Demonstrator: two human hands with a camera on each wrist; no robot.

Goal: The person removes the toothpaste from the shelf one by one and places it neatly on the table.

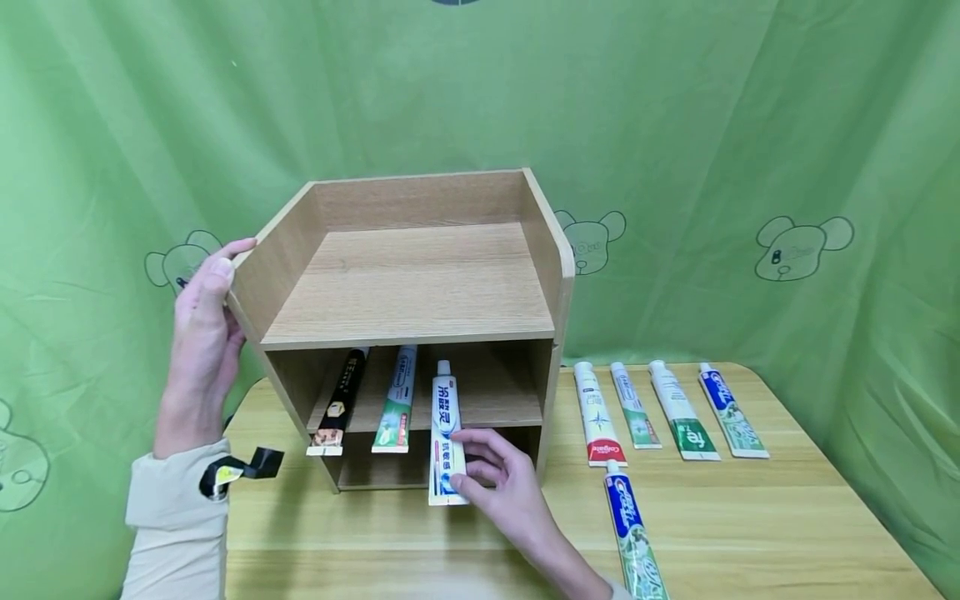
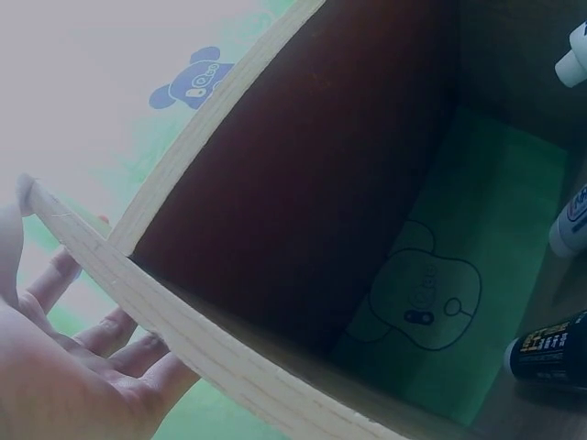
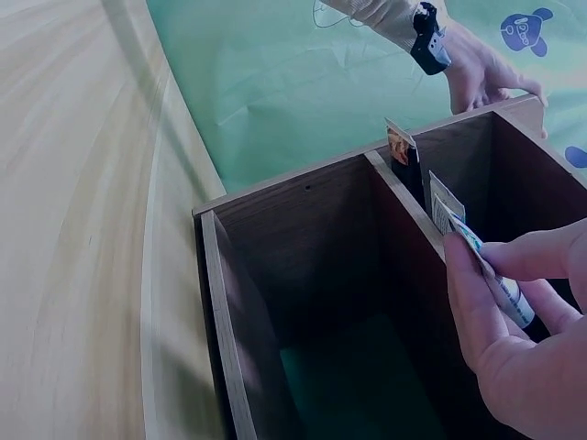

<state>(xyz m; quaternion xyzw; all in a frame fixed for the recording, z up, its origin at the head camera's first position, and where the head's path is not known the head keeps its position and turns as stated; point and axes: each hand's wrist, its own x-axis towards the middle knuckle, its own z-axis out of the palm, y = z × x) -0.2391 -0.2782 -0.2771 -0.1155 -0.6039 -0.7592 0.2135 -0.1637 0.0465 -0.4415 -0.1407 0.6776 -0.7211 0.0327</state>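
My right hand (image 1: 513, 496) pinches a white and blue toothpaste tube (image 1: 444, 408) near its flat lower end, thumb on one side and fingers on the other. The tube's cap points into the middle compartment of a wooden desk shelf (image 1: 420, 287), while its flat end sticks out in front. Left of it, a green and white tube (image 1: 396, 408) and a black tube (image 1: 343, 400) lie on the middle board, their ends over the front edge. My left hand (image 1: 201, 342) holds the shelf's left side panel (image 2: 174, 312), the thumb at its edge and the fingers behind.
Right of the shelf, several tubes lie in a row on the wooden table (image 1: 810, 508), among them a red-ended tube (image 1: 597, 417) and a green-ended one (image 1: 684, 412). A blue and green tube (image 1: 633, 533) lies nearer. A green curtain (image 1: 675, 108) hangs behind.
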